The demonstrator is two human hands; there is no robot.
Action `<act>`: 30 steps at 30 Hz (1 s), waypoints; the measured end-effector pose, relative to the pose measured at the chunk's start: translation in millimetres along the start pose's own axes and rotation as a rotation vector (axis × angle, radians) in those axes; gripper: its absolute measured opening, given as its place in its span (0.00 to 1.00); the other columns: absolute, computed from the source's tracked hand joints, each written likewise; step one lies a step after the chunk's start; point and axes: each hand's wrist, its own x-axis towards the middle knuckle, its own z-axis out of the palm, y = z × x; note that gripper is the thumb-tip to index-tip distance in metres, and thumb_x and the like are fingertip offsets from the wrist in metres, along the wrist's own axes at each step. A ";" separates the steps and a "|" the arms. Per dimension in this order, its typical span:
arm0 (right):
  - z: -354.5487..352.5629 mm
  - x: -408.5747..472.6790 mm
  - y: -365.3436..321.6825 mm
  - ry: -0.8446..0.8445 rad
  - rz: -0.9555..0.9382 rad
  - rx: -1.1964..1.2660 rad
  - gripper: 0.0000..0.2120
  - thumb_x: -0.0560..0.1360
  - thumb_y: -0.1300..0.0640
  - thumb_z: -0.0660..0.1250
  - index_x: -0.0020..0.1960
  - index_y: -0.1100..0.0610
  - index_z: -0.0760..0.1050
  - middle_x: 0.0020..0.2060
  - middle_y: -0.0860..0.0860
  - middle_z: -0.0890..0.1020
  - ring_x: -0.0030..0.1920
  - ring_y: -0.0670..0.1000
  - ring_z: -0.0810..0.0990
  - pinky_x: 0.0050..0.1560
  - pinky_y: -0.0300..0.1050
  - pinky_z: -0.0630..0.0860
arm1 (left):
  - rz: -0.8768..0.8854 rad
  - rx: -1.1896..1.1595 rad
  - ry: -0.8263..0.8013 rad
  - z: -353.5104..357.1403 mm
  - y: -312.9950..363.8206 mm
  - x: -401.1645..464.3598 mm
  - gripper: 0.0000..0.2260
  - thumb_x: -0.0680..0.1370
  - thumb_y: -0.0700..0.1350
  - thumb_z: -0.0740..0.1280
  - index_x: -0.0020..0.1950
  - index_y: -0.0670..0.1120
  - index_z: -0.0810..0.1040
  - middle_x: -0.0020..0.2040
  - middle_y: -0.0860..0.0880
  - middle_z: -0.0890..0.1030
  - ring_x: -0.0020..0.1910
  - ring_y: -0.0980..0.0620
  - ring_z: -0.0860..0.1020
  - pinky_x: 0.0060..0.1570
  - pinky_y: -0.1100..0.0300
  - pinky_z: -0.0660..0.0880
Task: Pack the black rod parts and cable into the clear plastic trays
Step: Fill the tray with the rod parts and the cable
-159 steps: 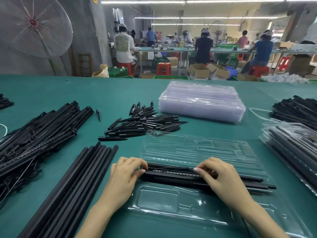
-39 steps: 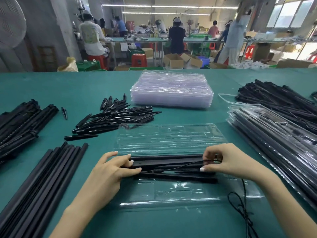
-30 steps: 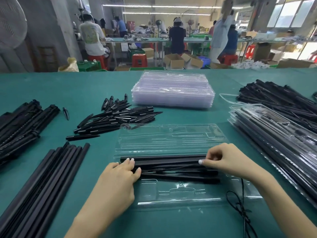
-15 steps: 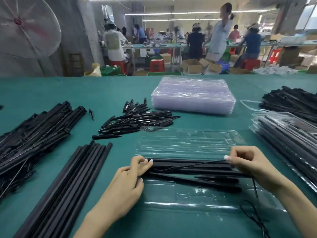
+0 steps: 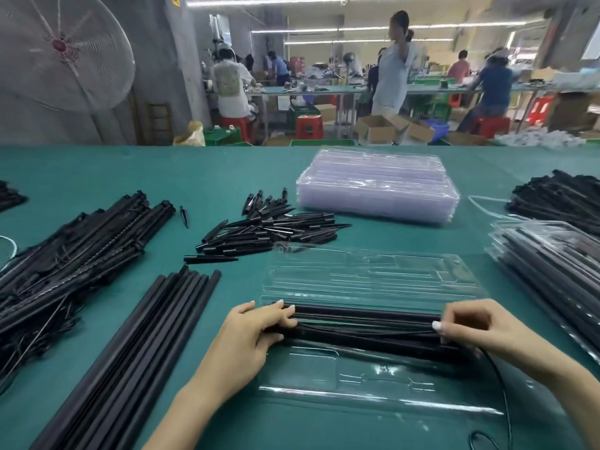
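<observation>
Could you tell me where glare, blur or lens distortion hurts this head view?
Head view: ceiling-light glare streaks the open clear tray, hiding its pocket edges; wide-angle bending curves the table edge and fan; background workers are soft; both hands, left and right, look fairly sharp.

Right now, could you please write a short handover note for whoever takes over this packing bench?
Left hand: fingers press the black rods' left ends.
Right hand: pinches the thin black cable at their right ends.
Rods lie in the open clear plastic tray.
Done: rods seated.
Left: tuck the cable, which trails off the tray; fold the lid shut.
</observation>
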 end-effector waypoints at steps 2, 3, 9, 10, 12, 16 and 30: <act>-0.7 1.2 1.1 -0.012 0.002 -0.061 0.15 0.70 0.49 0.71 0.32 0.59 0.76 0.33 0.54 0.78 0.33 0.46 0.74 0.33 0.39 0.72 | 0.011 0.011 -0.060 -2.4 -0.8 -1.7 0.20 0.77 0.32 0.64 0.51 0.60 0.72 0.59 0.72 0.73 0.67 0.75 0.61 0.73 0.63 0.51; -0.9 1.3 1.6 -0.022 -0.008 -0.086 0.14 0.70 0.50 0.71 0.31 0.59 0.76 0.37 0.54 0.79 0.35 0.46 0.76 0.34 0.39 0.74 | 0.012 0.033 -0.101 -4.0 -2.1 -3.0 0.21 0.77 0.31 0.61 0.52 0.59 0.71 0.61 0.72 0.71 0.68 0.75 0.59 0.74 0.62 0.49; 2.7 1.7 0.6 -0.009 -0.035 -0.219 0.14 0.67 0.46 0.71 0.30 0.55 0.79 0.49 0.46 0.81 0.42 0.46 0.80 0.42 0.39 0.75 | -0.046 0.178 -0.181 1.2 -1.2 -8.1 0.32 0.77 0.35 0.57 0.76 0.59 0.55 0.56 0.73 0.70 0.70 0.77 0.44 0.73 0.65 0.38; 2.7 2.1 0.6 0.001 -0.040 -0.242 0.13 0.67 0.46 0.71 0.30 0.54 0.79 0.50 0.45 0.81 0.41 0.48 0.80 0.42 0.43 0.75 | -0.052 0.194 -0.181 3.6 -0.5 -8.2 0.32 0.77 0.36 0.56 0.76 0.60 0.53 0.56 0.73 0.68 0.69 0.77 0.42 0.72 0.67 0.37; 2.2 2.3 0.2 0.010 -0.046 -0.276 0.13 0.69 0.47 0.71 0.30 0.53 0.79 0.52 0.41 0.80 0.36 0.53 0.78 0.41 0.45 0.75 | -0.053 0.221 -0.190 6.4 -0.9 -8.9 0.32 0.77 0.37 0.55 0.77 0.60 0.51 0.58 0.73 0.66 0.70 0.76 0.40 0.72 0.66 0.37; 5.6 1.6 -2.8 -0.015 -0.091 -0.285 0.13 0.68 0.44 0.70 0.30 0.51 0.79 0.54 0.37 0.81 0.54 0.41 0.79 0.57 0.36 0.73 | -0.049 0.076 -0.295 0.5 -6.4 -9.5 0.32 0.79 0.36 0.56 0.72 0.66 0.49 0.65 0.71 0.65 0.72 0.74 0.47 0.75 0.60 0.39; 8.5 7.5 5.6 -0.010 -0.110 -0.319 0.25 0.65 0.27 0.66 0.27 0.48 0.80 0.53 0.33 0.80 0.55 0.36 0.79 0.59 0.29 0.69 | -0.276 -0.396 0.264 -22.9 -14.8 -5.3 0.30 0.67 0.21 0.56 0.57 0.50 0.76 0.56 0.56 0.81 0.62 0.61 0.75 0.63 0.65 0.67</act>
